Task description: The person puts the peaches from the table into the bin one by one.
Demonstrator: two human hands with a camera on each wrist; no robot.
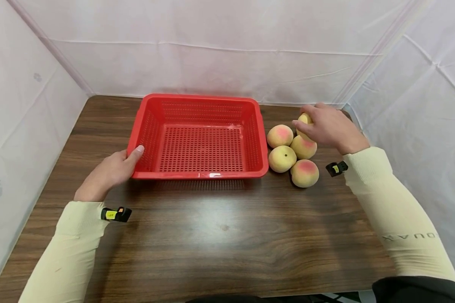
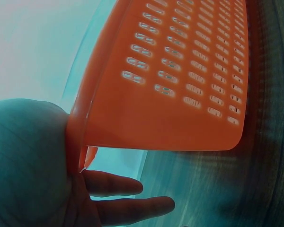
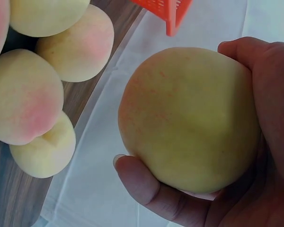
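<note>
Peach [image 1: 304,120], one, yellow with a faint blush: gripped in the right hand [image 1: 327,126], fingers and thumb curled round it, held above the far end of the fruit cluster at the right side of the bench [image 1: 220,235]. The right wrist view shows it [image 3: 189,118] filling the palm, thumb [image 3: 146,187] below and fingers [image 3: 270,90] wrapped over the far side.

Peaches, four, loose on the bench just right of the basket: one [image 1: 279,136] nearest the basket's far right wall, one [image 1: 303,147] directly under the right hand, one [image 1: 282,158] with its stem dimple turned up, one [image 1: 305,173] nearest the viewer, pink patch uppermost. All four touch or nearly touch one another.

Basket [image 1: 148,122], red plastic, rectangular, perforated walls and floor: standing upright at the middle of the bench.

Left hand [image 1: 110,172]: laid against the basket's near left corner, thumb up along the rim. The left wrist view shows the rim [image 2: 80,142] against the palm, with two fingers [image 2: 132,208] straight beneath the wall, not curled round it.

Sleeves, pale yellow, on both forearms. Clips, black with yellow labels, one at the left wrist [image 1: 115,214] and one at the right wrist [image 1: 336,168].

Bench, dark wood grain. Backdrop [image 1: 227,50], white fabric, on three sides.
</note>
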